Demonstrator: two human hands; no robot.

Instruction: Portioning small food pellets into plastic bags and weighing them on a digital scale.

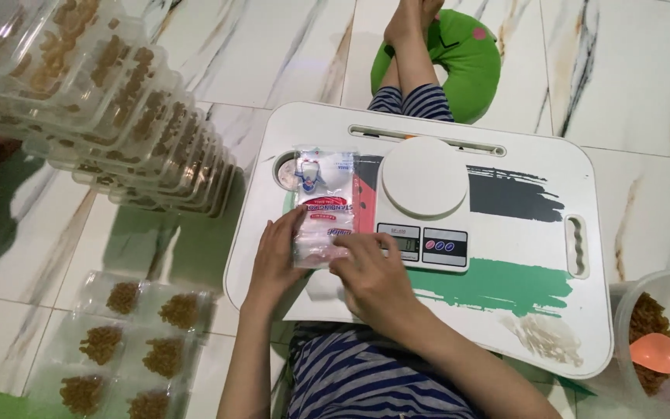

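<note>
Both our hands, left point(273, 260) and right point(370, 273), pinch the pouch point(323, 206) on the bench point(521, 310); uneven pulling could tear it beside the scale point(425, 203).

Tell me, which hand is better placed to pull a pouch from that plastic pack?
Probably the right hand: its fingers rest on the near end of the plastic pack, beside the white scale. The left hand grips the pack's side edge, steadying it.
</note>
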